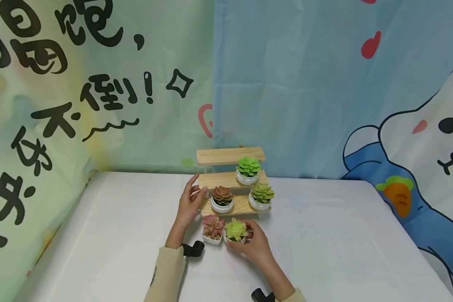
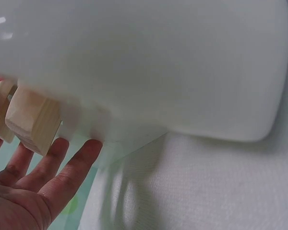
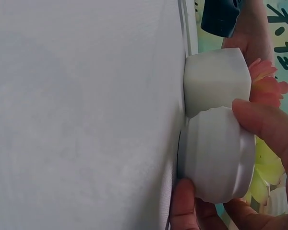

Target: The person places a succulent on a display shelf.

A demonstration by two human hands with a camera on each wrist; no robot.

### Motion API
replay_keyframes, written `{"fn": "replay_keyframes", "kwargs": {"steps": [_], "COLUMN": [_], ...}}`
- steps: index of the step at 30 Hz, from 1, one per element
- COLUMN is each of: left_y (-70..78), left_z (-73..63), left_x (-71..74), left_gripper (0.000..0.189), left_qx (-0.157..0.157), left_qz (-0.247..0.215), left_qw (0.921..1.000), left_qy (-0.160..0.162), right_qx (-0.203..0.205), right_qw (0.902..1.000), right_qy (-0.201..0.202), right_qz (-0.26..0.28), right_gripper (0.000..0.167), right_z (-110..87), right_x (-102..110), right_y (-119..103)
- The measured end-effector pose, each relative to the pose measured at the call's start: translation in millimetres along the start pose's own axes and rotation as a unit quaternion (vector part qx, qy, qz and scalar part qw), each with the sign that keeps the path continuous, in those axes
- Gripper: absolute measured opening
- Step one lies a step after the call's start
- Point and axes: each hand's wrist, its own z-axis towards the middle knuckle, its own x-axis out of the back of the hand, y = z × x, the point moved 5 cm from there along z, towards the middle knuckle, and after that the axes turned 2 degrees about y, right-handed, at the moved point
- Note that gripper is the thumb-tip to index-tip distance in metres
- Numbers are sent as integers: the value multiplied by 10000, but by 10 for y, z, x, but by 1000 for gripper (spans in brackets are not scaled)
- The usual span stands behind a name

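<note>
In the head view my right hand (image 1: 256, 245) grips a potted yellow-green succulent (image 1: 235, 230) by its round white pot (image 3: 218, 155), thumb on one side, fingers on the other. Beside it stands a pink succulent (image 1: 213, 226) in a square white pot (image 3: 216, 81). My left hand (image 1: 190, 203) is at the left end of a three-tier wooden plant stand (image 1: 220, 180); its fingers (image 2: 69, 184) are extended against the plank ends (image 2: 33, 120). A bright green succulent (image 1: 248, 167) is on the middle tier. A brown-red succulent (image 1: 222, 196) and a green one (image 1: 262, 194) occupy the bottom tier.
The stand is on a white-covered table (image 1: 332, 243) near a printed cloth backdrop (image 1: 287, 96). Black wrist mounts (image 1: 193, 249) show at both forearms. A large, blurred white surface (image 2: 149, 62) fills the upper left wrist view.
</note>
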Motion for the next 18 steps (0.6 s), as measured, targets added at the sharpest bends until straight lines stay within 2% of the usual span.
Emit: {"fn": "replay_keyframes", "kwargs": {"steps": [10, 18], "left_y": [-15, 1], "left_z": [3, -2], "left_x": [-12, 0], "left_gripper": [56, 56], "left_qx": [36, -16], "left_qz": [-25, -21], "left_qw": [10000, 10000], "left_qy": [-49, -19], "right_qx": [-108, -252], "right_qw": [9997, 9996], "right_qy": [154, 154], "right_qz": [-164, -3], "right_gripper": [72, 73], "right_z": [-48, -148], "right_x": [44, 138], "right_y": [21, 17]}}
